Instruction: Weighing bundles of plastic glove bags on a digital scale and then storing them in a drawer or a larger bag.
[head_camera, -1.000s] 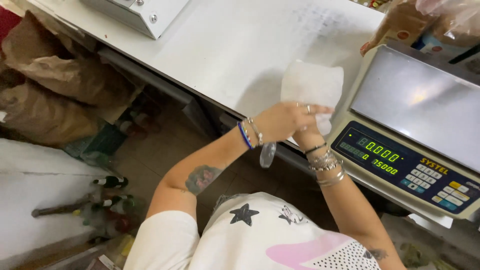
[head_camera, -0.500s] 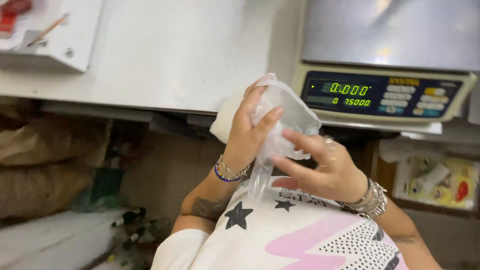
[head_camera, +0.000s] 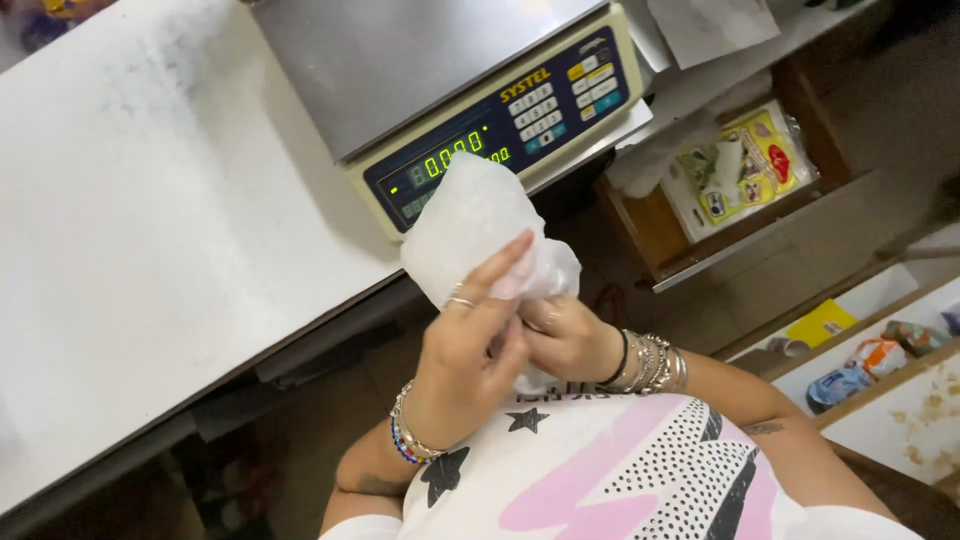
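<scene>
Both hands hold a thin, translucent white plastic bag (head_camera: 470, 225) close to my chest, just below the counter edge. My left hand (head_camera: 470, 350), with a ring and beaded bracelets, pinches the bag's lower part with fingers stretched up along it. My right hand (head_camera: 570, 340), wearing several metal bangles, grips the bunched plastic from the right. The bag's upper end stands in front of the display of a digital scale (head_camera: 480, 110).
The scale with a steel pan sits on a white counter (head_camera: 150, 230). An open wooden drawer (head_camera: 720, 190) at right holds packets in plastic. Shelves with packaged goods (head_camera: 860, 360) lie at lower right. A paper sheet (head_camera: 710, 25) rests behind the scale.
The view has swung left and tilted, so the scale now sits above the hands. Both hands have closed tighter around the bag, bunching its lower part.
</scene>
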